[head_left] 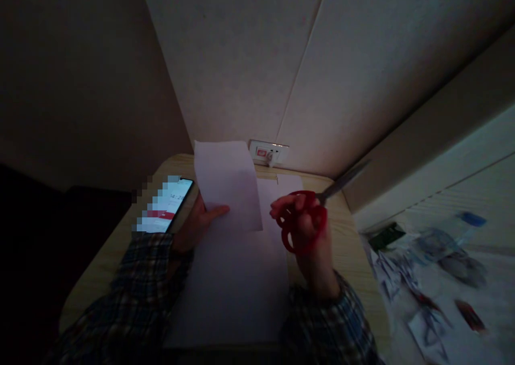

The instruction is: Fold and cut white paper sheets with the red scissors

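A pale sheet of paper (229,177) is raised off the table, its lower left edge pinched in my left hand (201,220). The thumb lies on its front; the other fingers are hidden behind it. In my right hand (308,231) is a pair of scissors (303,241) with red handles, the fingers through the loops. Its metal blades point up and to the right, away from the paper, and look closed, though they are blurred. Beneath both hands a larger white sheet (237,290) lies flat on the table, with another piece of paper (289,182) at its far end.
A lit phone (169,206) lies left of my left hand on the wooden table (354,252). A wall socket (269,153) with a plug sits behind the table. To the right, lower down, are paper scraps (392,271), a clear bottle (442,241) and other blurred items.
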Tool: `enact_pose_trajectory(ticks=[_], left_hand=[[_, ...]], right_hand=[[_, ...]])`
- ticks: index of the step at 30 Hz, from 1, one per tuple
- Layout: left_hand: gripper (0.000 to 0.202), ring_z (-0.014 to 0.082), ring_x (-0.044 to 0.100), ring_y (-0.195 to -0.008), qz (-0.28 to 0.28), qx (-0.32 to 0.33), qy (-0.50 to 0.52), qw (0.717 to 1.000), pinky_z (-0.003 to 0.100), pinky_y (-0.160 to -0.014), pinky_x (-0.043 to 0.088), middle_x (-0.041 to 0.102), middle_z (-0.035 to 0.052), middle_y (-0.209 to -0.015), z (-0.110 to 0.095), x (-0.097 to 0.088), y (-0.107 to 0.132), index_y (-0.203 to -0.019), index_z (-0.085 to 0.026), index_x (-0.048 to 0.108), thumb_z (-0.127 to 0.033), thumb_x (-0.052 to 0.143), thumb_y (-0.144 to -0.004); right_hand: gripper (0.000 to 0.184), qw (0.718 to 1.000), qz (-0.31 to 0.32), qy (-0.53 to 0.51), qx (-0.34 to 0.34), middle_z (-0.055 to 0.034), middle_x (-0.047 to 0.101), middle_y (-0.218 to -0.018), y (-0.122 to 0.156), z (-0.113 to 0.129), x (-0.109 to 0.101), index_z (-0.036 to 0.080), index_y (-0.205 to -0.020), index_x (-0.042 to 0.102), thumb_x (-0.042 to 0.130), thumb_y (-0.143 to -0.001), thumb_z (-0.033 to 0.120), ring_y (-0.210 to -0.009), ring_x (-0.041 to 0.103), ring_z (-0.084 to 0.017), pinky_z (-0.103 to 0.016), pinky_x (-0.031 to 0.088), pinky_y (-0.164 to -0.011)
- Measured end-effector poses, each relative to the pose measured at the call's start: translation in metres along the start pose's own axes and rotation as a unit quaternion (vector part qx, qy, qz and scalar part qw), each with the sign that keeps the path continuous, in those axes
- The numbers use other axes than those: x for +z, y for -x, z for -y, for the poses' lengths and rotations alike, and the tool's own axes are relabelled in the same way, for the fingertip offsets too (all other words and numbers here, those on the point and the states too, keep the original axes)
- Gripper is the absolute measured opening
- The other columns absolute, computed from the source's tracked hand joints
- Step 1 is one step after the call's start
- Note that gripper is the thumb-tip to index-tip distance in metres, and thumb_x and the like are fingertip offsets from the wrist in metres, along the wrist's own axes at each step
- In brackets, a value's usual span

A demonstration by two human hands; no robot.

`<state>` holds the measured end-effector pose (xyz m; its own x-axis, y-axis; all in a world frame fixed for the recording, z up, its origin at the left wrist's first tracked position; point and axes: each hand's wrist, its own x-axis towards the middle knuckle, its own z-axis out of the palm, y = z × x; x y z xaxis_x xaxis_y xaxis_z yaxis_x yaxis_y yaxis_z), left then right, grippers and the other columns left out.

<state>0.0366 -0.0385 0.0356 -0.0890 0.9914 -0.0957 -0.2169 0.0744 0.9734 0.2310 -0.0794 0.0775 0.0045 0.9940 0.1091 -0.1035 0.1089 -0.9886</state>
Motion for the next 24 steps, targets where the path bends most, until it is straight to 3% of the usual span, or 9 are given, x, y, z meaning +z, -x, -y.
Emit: enact_pose_trajectory(ticks=[2, 6, 13, 16, 20, 22, 24], left_hand=[[0.056, 0.0239, 0.064, -0.087, 0.006, -0.004, 0.004, 1.0, 0.034, -0.078, 0.051, 0.069, 0.0034, -0.091, 0.0, 0.0, 0.002, -0.109, -0.019, 0.055, -0.021, 0.07, -0.056], [0.044, 0.0262, 0.064, -0.086, 0.026, -0.025, 0.013, 0.999, 0.033, -0.075, 0.052, 0.07, 0.0071, -0.089, 0.002, 0.002, 0.003, -0.098, -0.016, 0.062, -0.031, 0.073, -0.058], [0.04, 0.0242, 0.065, -0.068, 0.022, -0.104, -0.031, 0.994, 0.032, -0.06, 0.052, 0.07, 0.0083, -0.076, 0.016, 0.009, -0.007, -0.092, -0.011, 0.065, -0.042, 0.065, -0.068], [0.038, 0.0253, 0.064, -0.081, -0.036, -0.018, -0.119, 0.992, 0.032, -0.068, 0.051, 0.07, 0.0078, -0.083, 0.015, 0.004, -0.009, -0.091, -0.013, 0.065, -0.045, 0.061, -0.071], [0.029, 0.0246, 0.057, -0.1, -0.146, 0.114, -0.233, 0.955, 0.032, -0.09, 0.042, 0.068, 0.0054, -0.091, 0.008, -0.01, -0.009, -0.086, -0.019, 0.064, -0.045, 0.055, -0.076], [0.024, 0.0253, 0.057, -0.1, -0.164, 0.14, -0.256, 0.942, 0.032, -0.094, 0.039, 0.068, 0.0051, -0.085, 0.004, -0.015, -0.008, -0.078, -0.019, 0.063, -0.042, 0.061, -0.072], [0.023, 0.0258, 0.057, -0.1, -0.18, 0.139, -0.218, 0.949, 0.031, -0.093, 0.039, 0.067, 0.006, -0.086, 0.002, -0.016, -0.008, -0.077, -0.018, 0.063, -0.04, 0.064, -0.07]], right_hand=[[0.013, 0.999, -0.015, -0.011, -0.032, -0.0027, 0.061, -0.09, -0.01, -0.009, 0.003, 0.022, -0.084, 0.05, 0.057, -0.08, 0.033, -0.081, 0.057, -0.018, -0.034, 0.047, -0.074], [0.022, 1.0, -0.016, 0.023, 0.0, 0.0011, 0.056, -0.082, -0.02, -0.033, 0.01, 0.022, -0.08, 0.047, 0.066, -0.07, 0.022, -0.077, 0.054, -0.015, -0.028, 0.044, -0.071], [0.025, 0.993, -0.031, 0.109, 0.041, 0.0041, 0.053, -0.07, -0.02, -0.058, 0.013, 0.022, -0.075, 0.044, 0.068, -0.067, 0.021, -0.064, 0.05, -0.013, -0.026, 0.04, -0.062], [0.024, 0.995, -0.003, 0.078, 0.06, 0.0036, 0.054, -0.07, -0.022, -0.059, 0.009, 0.021, -0.074, 0.044, 0.067, -0.068, 0.026, -0.061, 0.05, -0.012, -0.025, 0.04, -0.057], [0.027, 0.995, 0.067, 0.023, 0.073, 0.0027, 0.052, -0.062, -0.022, -0.055, 0.002, 0.02, -0.072, 0.044, 0.055, -0.079, 0.043, -0.051, 0.047, -0.01, -0.023, 0.037, -0.047], [0.033, 0.993, 0.094, -0.001, 0.069, 0.0028, 0.051, -0.059, -0.021, -0.054, 0.0, 0.02, -0.073, 0.043, 0.048, -0.082, 0.05, -0.047, 0.045, -0.009, -0.022, 0.035, -0.044], [0.036, 0.993, 0.101, -0.018, 0.062, 0.0037, 0.049, -0.057, -0.02, -0.053, -0.001, 0.02, -0.074, 0.043, 0.045, -0.081, 0.055, -0.045, 0.042, -0.008, -0.021, 0.032, -0.041]])
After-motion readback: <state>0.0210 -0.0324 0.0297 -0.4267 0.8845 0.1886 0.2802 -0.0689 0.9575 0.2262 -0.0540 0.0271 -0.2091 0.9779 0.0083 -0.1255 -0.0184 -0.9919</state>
